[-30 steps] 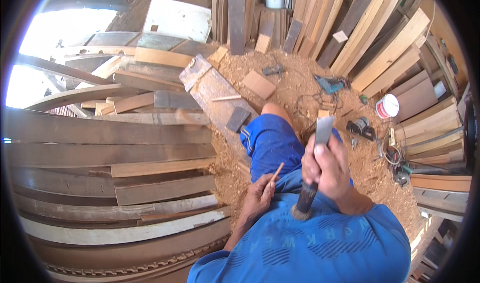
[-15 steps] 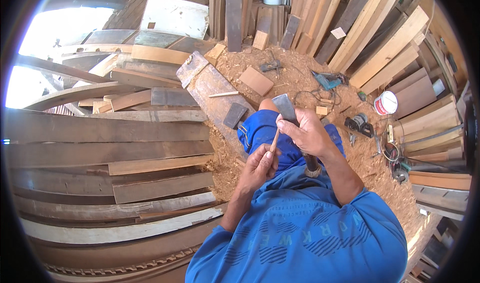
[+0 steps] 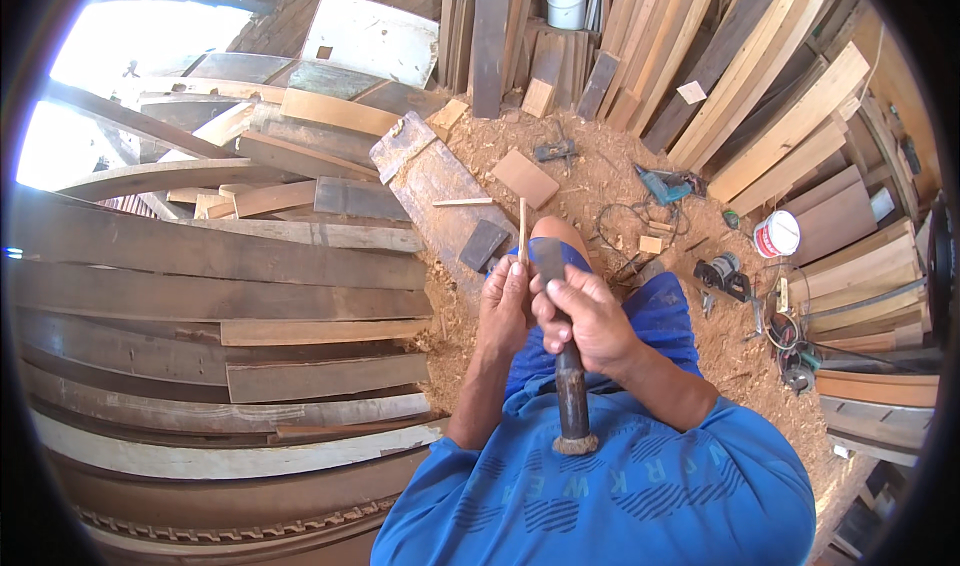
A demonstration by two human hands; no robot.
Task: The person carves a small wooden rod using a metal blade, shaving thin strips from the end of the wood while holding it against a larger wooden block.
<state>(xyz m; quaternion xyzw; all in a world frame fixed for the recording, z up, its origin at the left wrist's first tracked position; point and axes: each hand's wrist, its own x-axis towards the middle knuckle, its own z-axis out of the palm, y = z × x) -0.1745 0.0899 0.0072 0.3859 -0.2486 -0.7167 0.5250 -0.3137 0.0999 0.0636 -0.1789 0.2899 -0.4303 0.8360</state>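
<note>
My left hand (image 3: 504,301) is closed round the lower part of a thin, pale wooden stick (image 3: 523,228), which points upward over my lap. In my right hand (image 3: 588,321) is a wide chisel (image 3: 573,398), gripped where its blade meets the dark handle. The chisel's flat grey blade (image 3: 548,258) lies just right of the stick; whether the two touch I cannot tell. Its handle runs back toward my shirt and ends in a frayed, flattened butt. My right fingers hide the middle of the chisel.
Beyond my knees lies a worn board (image 3: 440,181) with a dark block (image 3: 484,244) and a thin strip (image 3: 463,202) on it. Stacked planks (image 3: 220,261) fill the left side. A teal power tool (image 3: 664,186), cables and a white bucket (image 3: 777,234) stand among shavings on the right.
The stick has turned more upright and moved up and left. My right hand has come lower and left, swinging the chisel so its handle shows in full, pointing toward me.
</note>
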